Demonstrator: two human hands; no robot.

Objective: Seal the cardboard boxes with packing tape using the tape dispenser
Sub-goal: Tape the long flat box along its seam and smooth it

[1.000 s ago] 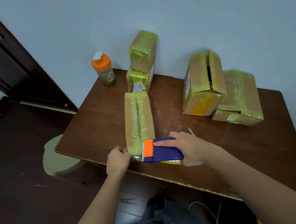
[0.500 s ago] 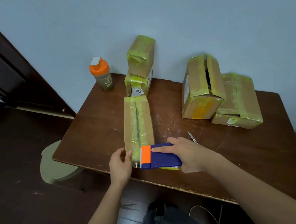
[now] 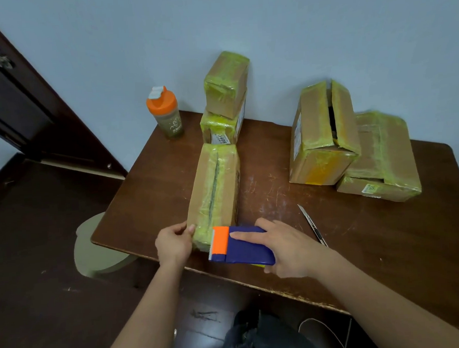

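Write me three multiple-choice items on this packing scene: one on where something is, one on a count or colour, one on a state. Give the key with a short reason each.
1. Where does the bottle stand?
A. At the table's far left corner, left of the stacked boxes
B. On the floor
C. On top of a box

2. What colour is the bottle's cap?
A. Blue
B. Orange
C. Black

3. What state is the large box at right in?
A. Taped fully shut
B. Crushed flat
C. Top flaps apart, with a dark gap

Key:
1. A: it stands on the table by the wall, beside the stack of two boxes.
2. B: the cap is orange, like the front of the tape dispenser that the right hand holds, while the left hand grips the long box.
3. C: a dark slit shows between its flaps.
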